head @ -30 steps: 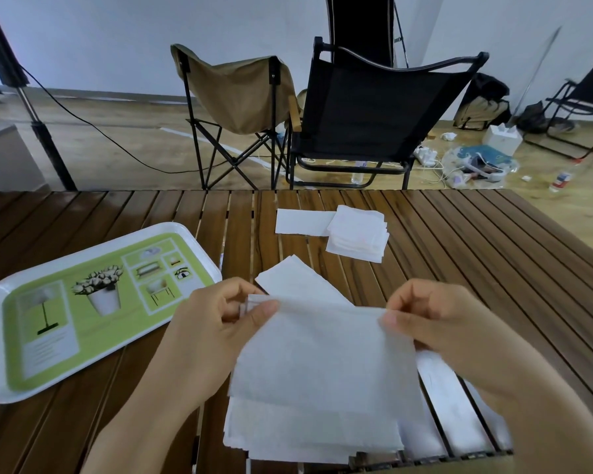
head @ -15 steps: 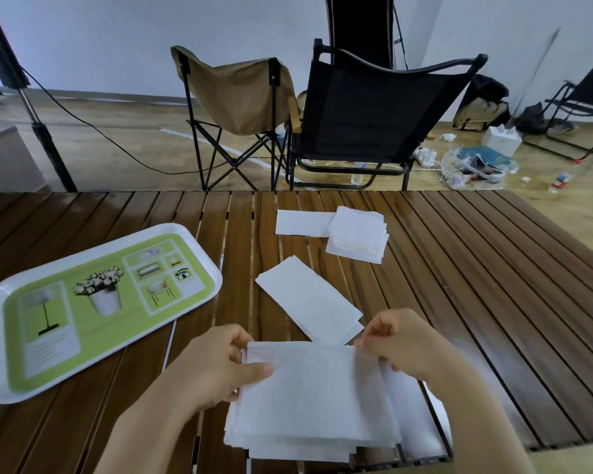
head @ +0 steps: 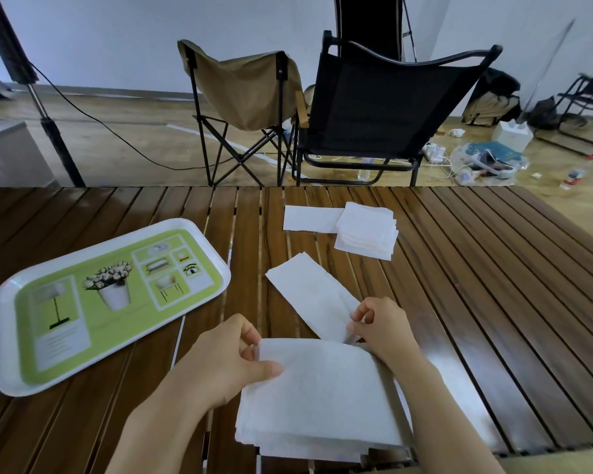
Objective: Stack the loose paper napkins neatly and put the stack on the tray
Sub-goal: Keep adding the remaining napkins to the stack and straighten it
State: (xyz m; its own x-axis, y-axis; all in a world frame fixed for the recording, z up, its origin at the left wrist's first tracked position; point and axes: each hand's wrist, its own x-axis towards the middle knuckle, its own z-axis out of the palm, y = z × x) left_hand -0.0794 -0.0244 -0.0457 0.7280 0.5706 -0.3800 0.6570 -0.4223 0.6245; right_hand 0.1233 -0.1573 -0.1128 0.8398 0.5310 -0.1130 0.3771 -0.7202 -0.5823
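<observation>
From the head camera, your left hand (head: 220, 362) grips the far left corner of the napkin stack (head: 319, 395), thumb pressed flat on the top sheet and the fingers curled round the edge beneath it. The stack lies on the slatted wooden table (head: 493, 285) right between your two forearms, at the near edge, its lower sheets fanned out a little unevenly along the bottom. Your right hand (head: 382, 328) sits at the stack's far right corner, fingers bent, pinching the near end of a single loose napkin (head: 308, 295) that runs away from that hand, diagonally up and to the left, flat on the table. Farther out beyond your right hand lies a small pile of folded napkins (head: 367, 230), with one flat napkin (head: 310, 218) just to its left, partly tucked under it. The tray (head: 7, 336), white-rimmed with a green printed face, rests well off to the left of your left hand, apart from every napkin and holding none. Beyond the table, out past both hands, stand a tan folding chair (head: 250, 87) and a black chair (head: 391, 97) on the floor.
</observation>
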